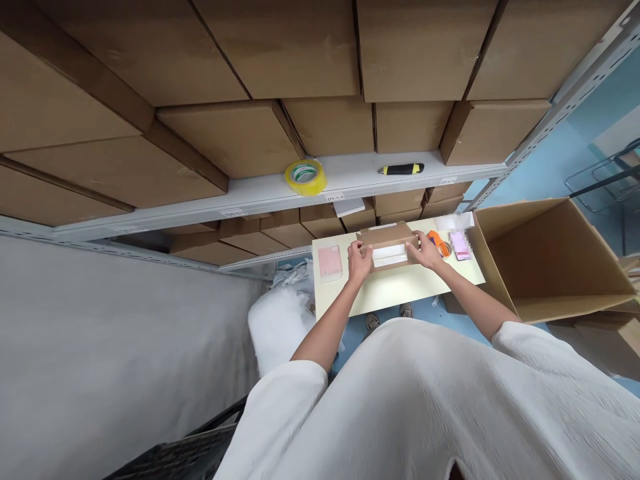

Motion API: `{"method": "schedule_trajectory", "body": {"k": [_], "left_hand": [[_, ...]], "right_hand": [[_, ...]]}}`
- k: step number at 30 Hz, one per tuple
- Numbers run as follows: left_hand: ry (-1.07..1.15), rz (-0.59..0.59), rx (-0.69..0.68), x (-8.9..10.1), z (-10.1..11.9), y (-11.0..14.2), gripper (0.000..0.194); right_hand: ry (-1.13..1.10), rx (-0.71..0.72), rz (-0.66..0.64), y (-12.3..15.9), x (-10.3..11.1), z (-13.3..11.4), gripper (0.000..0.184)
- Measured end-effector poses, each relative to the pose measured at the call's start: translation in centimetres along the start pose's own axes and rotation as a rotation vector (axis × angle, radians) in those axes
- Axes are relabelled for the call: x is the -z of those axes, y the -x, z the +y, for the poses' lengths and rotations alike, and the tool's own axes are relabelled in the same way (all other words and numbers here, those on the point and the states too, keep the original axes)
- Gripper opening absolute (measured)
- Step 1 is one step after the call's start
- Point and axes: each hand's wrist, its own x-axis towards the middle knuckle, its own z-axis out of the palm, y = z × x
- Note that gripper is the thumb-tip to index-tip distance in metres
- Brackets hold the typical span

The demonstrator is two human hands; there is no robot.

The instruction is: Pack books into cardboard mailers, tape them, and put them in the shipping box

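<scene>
A small cardboard box rests on the pale yellow table. White contents show through an opening on the side facing me; their kind is unclear. My left hand grips the box's left end, thumb at the edge of the opening. At the other end, my right hand holds the box in the same way, fingers on its top and side. Just right of that hand lies an orange tape dispenser. Left of the box is a flat pink pack.
A shelf ahead carries brown cartons, a yellow tape roll and a utility knife. A large open carton stands right of the table. White plastic bags lie on the left, near a grey wall.
</scene>
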Motion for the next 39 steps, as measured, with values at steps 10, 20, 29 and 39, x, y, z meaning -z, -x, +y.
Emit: {"method": "schedule_trajectory", "body": {"k": [10,20,29,39], "left_hand": [[-0.041,-0.112,0.096,-2.7,-5.2,3.4,0.065],[-0.028,-0.191,0.184,-2.6,-7.1,1.3,0.091],[0.185,-0.225,0.336,-3.1,-5.1,-0.1,0.105],[0.338,-0.120,0.248,-0.8,-4.1,-0.3,0.081]], "right_hand": [[0.012,-0.062,-0.202,1.5,-4.2,3.4,0.054],[-0.166,-0.229,-0.166,-0.7,-4.6,5.1,0.039],[-0.520,-0.341,-0.167,-2.2,-5.3,5.1,0.068],[-0.607,-0.196,-0.095,-2.0,-4.1,5.7,0.077]]}}
